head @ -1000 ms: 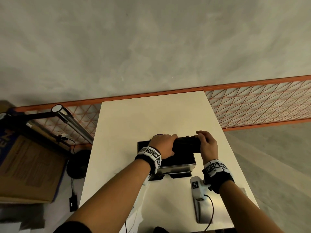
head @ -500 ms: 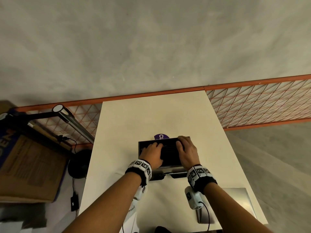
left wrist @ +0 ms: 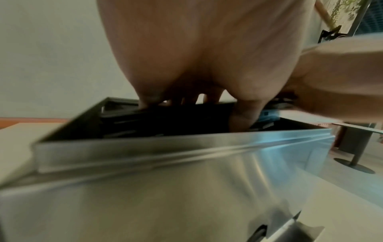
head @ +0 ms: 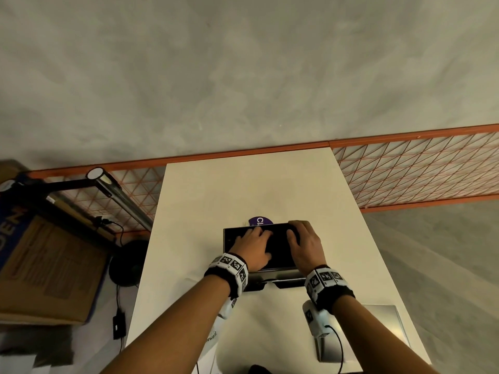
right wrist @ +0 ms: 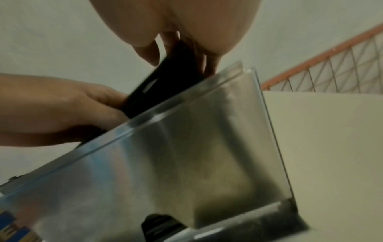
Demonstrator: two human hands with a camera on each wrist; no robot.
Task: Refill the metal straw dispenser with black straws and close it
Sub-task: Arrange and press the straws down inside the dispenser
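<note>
Indoors, above the cream table [head: 243,190], left hand [head: 252,248] and right hand [head: 306,247] fingers grasp black straws [right wrist: 161,85].

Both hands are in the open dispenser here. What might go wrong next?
In the right wrist view the black straws sit tilted, one end held by the right hand above the rim of the metal dispenser; they may jam or spill.
The metal plate, probably the lid, lies near the right edge of the table and might get knocked off.
</note>
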